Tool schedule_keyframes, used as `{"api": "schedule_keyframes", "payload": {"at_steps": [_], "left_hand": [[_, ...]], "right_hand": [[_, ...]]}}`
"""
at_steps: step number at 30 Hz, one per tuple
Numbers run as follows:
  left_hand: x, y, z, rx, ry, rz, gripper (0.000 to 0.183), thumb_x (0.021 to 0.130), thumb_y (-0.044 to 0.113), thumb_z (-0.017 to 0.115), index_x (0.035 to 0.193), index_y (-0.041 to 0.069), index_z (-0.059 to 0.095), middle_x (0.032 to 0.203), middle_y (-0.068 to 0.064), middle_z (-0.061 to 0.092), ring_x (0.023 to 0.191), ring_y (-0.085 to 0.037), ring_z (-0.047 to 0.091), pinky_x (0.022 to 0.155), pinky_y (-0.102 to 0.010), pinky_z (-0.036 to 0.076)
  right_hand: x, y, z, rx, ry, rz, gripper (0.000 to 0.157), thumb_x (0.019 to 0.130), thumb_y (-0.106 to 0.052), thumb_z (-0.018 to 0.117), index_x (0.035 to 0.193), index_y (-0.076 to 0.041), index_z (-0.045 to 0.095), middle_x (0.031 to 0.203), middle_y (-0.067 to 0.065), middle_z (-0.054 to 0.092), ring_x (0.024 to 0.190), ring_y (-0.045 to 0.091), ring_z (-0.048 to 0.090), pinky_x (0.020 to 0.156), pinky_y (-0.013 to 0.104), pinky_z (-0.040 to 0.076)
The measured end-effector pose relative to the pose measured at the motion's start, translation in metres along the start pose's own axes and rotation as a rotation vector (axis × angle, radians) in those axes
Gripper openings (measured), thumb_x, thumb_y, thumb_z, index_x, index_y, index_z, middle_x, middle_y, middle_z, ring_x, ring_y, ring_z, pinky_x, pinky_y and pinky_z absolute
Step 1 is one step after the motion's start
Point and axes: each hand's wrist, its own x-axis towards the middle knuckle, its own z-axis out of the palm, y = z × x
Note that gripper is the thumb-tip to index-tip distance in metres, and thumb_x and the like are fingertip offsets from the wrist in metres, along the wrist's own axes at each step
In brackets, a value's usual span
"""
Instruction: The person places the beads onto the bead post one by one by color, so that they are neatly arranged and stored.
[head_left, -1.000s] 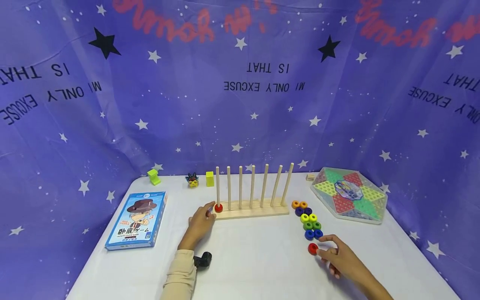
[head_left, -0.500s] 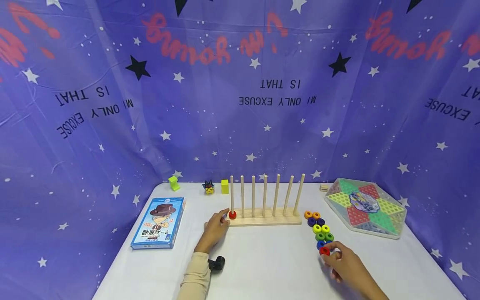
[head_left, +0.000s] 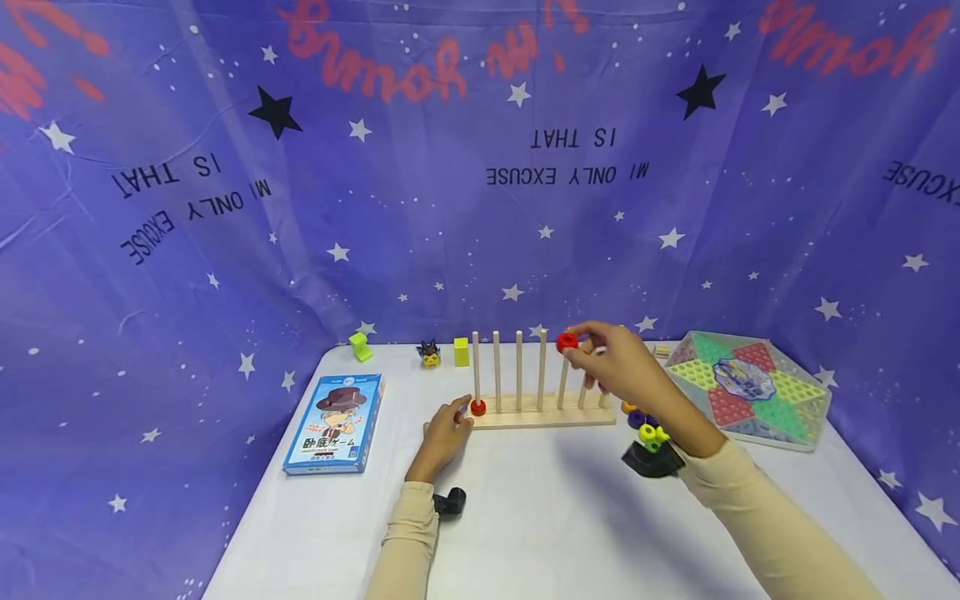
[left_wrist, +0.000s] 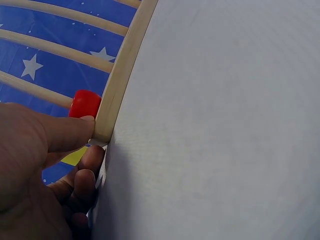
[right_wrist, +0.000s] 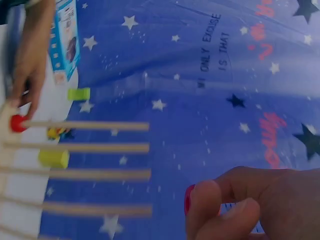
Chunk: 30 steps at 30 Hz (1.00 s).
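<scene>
the head view is bright and evenly lit, a soft, broad shadow lying on the white surface point(head_left: 517, 525) beside the right sleeve point(head_left: 776, 525). the left wrist view is dimmer, its left hand point(left_wrist: 25, 155) dark toward the lower corner. in the right wrist view (the haziest of the three) the wooden pegs point(right_wrist: 90, 124) are smeared.

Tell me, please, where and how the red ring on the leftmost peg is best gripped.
I would probably pinch the red ring by its outer rim, coming from the near side: the leftmost peg stands upright through it, obstructing the top, and the left hand crowds its left.
</scene>
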Motion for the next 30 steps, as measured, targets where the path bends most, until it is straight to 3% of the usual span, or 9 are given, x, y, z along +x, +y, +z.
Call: {"api": "schedule_keyframes", "payload": {"at_steps": [6,12,25,30], "left_hand": [[-0.003,-0.007,0.005,0.015,-0.016,-0.001,0.044,0.091,0.013,0.062,0.134,0.012,0.055,0.083,0.002,0.052,0.070,-0.013,0.044,0.064,-0.033,0.027],[0.004,-0.006,0.005,0.041,-0.008,0.022,0.044,0.092,0.014,0.061,0.135,0.013,0.055,0.083,0.003,0.052,0.070,-0.012,0.044,0.065,-0.032,0.028],[0.009,-0.004,-0.002,0.046,-0.011,0.007,0.044,0.091,0.013,0.062,0.135,0.013,0.055,0.084,0.002,0.053,0.073,-0.014,0.046,0.067,-0.034,0.030],[0.009,-0.006,-0.003,0.047,-0.010,-0.011,0.044,0.092,0.014,0.062,0.135,0.015,0.055,0.084,0.002,0.053,0.073,-0.013,0.046,0.067,-0.034,0.029]], "right_hand": [[0.058,-0.042,0.041,-0.015,-0.082,-0.073,0.030,0.092,-0.025,0.063,0.119,-0.012,0.060,0.080,0.003,0.065,0.052,0.020,0.063,0.036,0.030,0.046],[0.089,-0.063,0.068,-0.045,-0.144,-0.079,0.030,0.092,-0.022,0.061,0.119,-0.009,0.060,0.078,0.000,0.067,0.053,0.023,0.065,0.038,0.028,0.046],[0.100,-0.061,0.080,-0.100,-0.176,-0.025,0.031,0.092,-0.023,0.062,0.119,-0.008,0.058,0.074,0.000,0.067,0.055,0.024,0.065,0.042,0.029,0.049],[0.094,-0.061,0.066,-0.073,-0.135,-0.046,0.038,0.093,-0.027,0.062,0.127,-0.010,0.055,0.075,0.000,0.067,0.050,0.022,0.062,0.040,0.032,0.050]]}}
